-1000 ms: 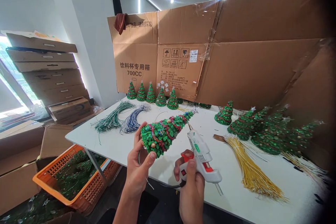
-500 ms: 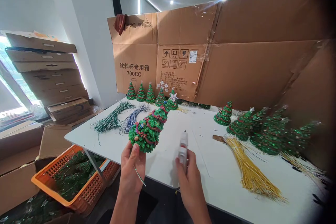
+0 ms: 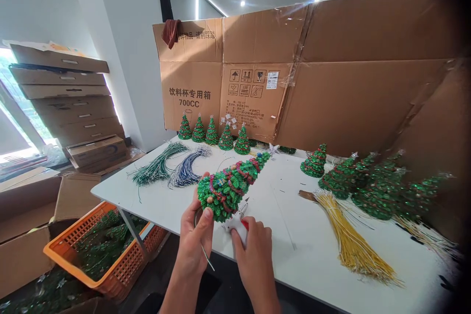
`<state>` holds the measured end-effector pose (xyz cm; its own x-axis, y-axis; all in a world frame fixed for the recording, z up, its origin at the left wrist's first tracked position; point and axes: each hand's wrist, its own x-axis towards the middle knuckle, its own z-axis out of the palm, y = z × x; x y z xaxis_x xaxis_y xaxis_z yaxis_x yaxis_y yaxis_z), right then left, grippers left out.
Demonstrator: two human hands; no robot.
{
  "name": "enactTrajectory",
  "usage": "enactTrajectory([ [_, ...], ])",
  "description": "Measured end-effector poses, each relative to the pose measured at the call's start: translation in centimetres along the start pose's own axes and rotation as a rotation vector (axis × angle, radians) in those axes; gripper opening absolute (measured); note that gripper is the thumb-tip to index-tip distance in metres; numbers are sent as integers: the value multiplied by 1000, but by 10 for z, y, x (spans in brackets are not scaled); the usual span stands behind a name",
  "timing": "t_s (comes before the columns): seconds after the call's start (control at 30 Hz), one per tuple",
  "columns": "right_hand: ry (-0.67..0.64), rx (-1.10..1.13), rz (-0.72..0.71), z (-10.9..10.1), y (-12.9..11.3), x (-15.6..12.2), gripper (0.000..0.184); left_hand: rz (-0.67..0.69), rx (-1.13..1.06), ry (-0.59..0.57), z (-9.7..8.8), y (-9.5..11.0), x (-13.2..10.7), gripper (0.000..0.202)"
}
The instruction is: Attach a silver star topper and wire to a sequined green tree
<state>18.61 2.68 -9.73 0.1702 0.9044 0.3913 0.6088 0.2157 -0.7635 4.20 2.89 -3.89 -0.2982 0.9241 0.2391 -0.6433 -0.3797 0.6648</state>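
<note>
My left hand [image 3: 196, 230] is closed around the base of a small green Christmas tree [image 3: 230, 184], which tilts up to the right. Red garland, small beads and a silver star at the tip decorate it. A thin green-white wire [image 3: 208, 258] hangs by my left palm. In my right hand [image 3: 253, 250] is a white glue gun [image 3: 237, 230] with a red part and a dark pointed tip. It sits just below and beside the tree's base, partly hidden by the tree and my fingers; I cannot tell whether it touches the tree.
Bundles of green wire [image 3: 158, 167], blue wire [image 3: 187, 167] and yellow wire [image 3: 344, 235] lie on the white table [image 3: 305, 250]. More small trees [image 3: 211, 131] line the back and right [image 3: 379, 189]. Cardboard [image 3: 253, 39] walls the back. An orange crate [image 3: 77, 267] stands at lower left.
The tree in my left hand has moved right and tilted further over. My right hand has brought the glue gun left, close under the tree's base.
</note>
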Motion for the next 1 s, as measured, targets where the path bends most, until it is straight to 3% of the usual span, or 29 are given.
enactTrajectory([
  [0.27, 73, 83, 48, -9, -10, 1, 31, -49, 22, -168, 3, 1, -6, 35],
  [0.5, 353, 547, 174, -57, -36, 8, 46, -98, 83, -305, -2, 3, -6, 29],
  [0.63, 331, 891, 247, -75, -54, 7, 57, -132, 153, -461, 4, 8, -5, 27],
  [0.8, 225, 1457, 377, -90, -74, -1, 55, -145, 289, -628, 16, 12, -5, 25],
  [1.0, 276, 1562, 486, -99, -79, -8, 46, -182, 333, -687, 15, 15, -5, 32],
])
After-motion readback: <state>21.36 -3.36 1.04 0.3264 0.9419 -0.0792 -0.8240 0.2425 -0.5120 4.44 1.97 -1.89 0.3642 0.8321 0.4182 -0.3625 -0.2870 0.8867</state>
